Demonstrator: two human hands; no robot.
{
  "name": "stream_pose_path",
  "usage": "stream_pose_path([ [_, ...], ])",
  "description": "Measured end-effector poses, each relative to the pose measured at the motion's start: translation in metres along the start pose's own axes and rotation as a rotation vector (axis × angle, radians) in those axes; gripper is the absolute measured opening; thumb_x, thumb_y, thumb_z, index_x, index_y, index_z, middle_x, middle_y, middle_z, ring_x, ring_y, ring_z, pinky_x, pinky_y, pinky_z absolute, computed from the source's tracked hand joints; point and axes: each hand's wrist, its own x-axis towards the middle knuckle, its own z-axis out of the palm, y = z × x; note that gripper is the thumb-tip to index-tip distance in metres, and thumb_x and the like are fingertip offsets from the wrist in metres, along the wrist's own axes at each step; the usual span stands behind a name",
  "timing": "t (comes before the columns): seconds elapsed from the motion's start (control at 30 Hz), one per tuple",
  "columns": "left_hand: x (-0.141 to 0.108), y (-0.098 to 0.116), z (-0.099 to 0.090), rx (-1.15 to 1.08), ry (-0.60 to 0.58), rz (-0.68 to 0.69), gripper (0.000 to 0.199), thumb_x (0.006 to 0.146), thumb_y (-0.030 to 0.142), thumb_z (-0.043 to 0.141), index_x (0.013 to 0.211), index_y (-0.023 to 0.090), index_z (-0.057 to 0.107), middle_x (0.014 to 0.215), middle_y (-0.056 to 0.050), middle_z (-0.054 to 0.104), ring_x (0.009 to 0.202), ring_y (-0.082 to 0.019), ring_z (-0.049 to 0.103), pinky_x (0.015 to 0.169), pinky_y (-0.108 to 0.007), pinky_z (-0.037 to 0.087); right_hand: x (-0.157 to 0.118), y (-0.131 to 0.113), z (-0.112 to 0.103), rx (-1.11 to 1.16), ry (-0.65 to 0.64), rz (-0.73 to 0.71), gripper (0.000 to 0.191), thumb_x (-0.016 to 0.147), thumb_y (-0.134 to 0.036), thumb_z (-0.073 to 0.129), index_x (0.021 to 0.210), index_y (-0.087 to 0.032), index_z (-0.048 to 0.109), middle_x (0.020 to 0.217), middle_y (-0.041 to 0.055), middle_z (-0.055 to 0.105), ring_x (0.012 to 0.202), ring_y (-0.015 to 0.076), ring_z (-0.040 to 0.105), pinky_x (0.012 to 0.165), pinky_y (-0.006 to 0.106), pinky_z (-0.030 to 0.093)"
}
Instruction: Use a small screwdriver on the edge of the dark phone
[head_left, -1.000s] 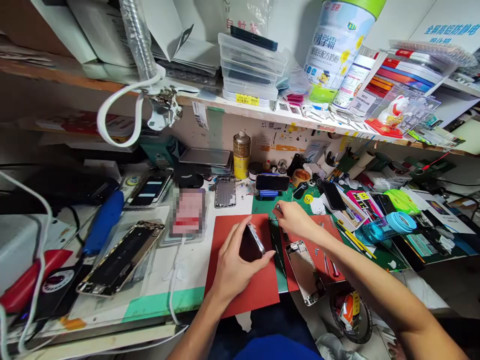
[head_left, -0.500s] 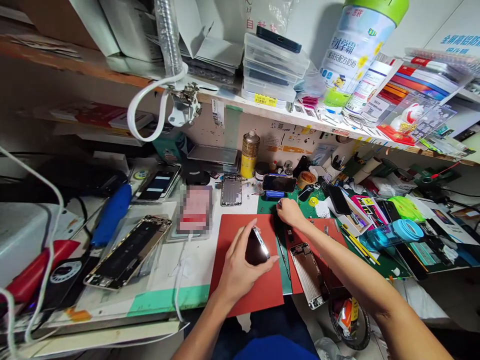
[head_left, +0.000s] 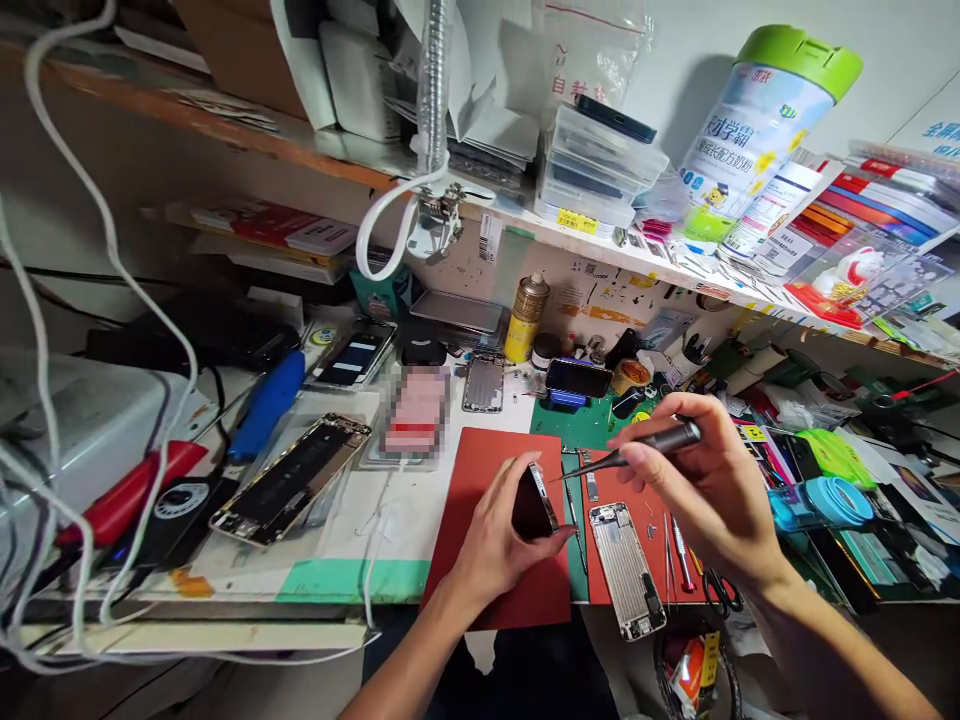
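My left hand (head_left: 501, 535) is closed on a dark smartphone (head_left: 531, 508), tilted up on edge above the red mat (head_left: 480, 465). Its narrow end, with small openings, faces right. In my right hand (head_left: 694, 485) is a dark-handled screwdriver (head_left: 664, 440), pinched between thumb and fingers. The thin shaft points left, with the tip close to the phone's end; whether they touch I cannot tell. Below my right hand lies an opened phone housing (head_left: 626, 570), silver inside, overhanging the table's front edge.
Tweezers (head_left: 576, 520) lie between the red mats. Small screwdrivers (head_left: 682, 555) and scissors (head_left: 721, 592) lie at the right. Another opened phone (head_left: 292, 480) rests to the left. A spray can (head_left: 527, 318) stands at the back under a loaded shelf (head_left: 510, 215). A blue bottle (head_left: 821, 503) lies at the right.
My right hand has come back from the rear of the mat and now holds the screwdriver near the phone. The left hand still grips the phone. The whole view has shifted.
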Motion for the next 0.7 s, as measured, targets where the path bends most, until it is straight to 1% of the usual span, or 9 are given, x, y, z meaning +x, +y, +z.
stream_pose_path([
  [0.1,0.0,0.0,-0.001,0.0,0.01,0.019,0.085,0.087,0.037,0.089,0.157,0.033,0.043,0.139,-0.009,0.066,0.127,-0.029,0.069,0.109,-0.042,0.057,-0.001,0.001,0.012,-0.111,-0.035,-0.087,0.023,0.103,-0.029,0.07,0.117,-0.027,0.052,0.095,0.0011,0.076,0.07,0.0133,0.072,0.065,0.027,0.062],
  [0.2,0.0,-0.001,-0.001,0.0,0.006,0.007,0.085,0.085,0.036,0.09,0.157,0.032,0.044,0.14,-0.01,0.065,0.129,-0.03,0.069,0.109,-0.043,0.057,0.003,0.003,0.016,-0.217,-0.056,-0.139,0.015,0.103,-0.027,0.066,0.112,-0.026,0.053,0.089,-0.0004,0.073,0.065,0.0116,0.07,0.062,0.025,0.061],
  [0.33,0.0,-0.002,0.001,-0.004,0.0,-0.004,0.086,0.084,0.036,0.09,0.157,0.032,0.044,0.141,-0.011,0.065,0.129,-0.031,0.068,0.109,-0.044,0.057,0.005,0.005,0.016,-0.266,-0.067,-0.146,0.014,0.104,-0.029,0.065,0.111,-0.025,0.054,0.087,-0.0006,0.072,0.066,0.012,0.07,0.06,0.025,0.06],
  [0.7,0.001,-0.003,0.003,-0.009,0.001,0.026,0.09,0.085,0.034,0.091,0.159,0.034,0.041,0.144,-0.009,0.063,0.131,-0.029,0.067,0.11,-0.041,0.056,0.006,0.003,0.016,-0.278,-0.083,-0.154,0.012,0.105,-0.027,0.066,0.11,-0.025,0.056,0.087,-0.0016,0.071,0.07,0.0127,0.072,0.064,0.025,0.06],
])
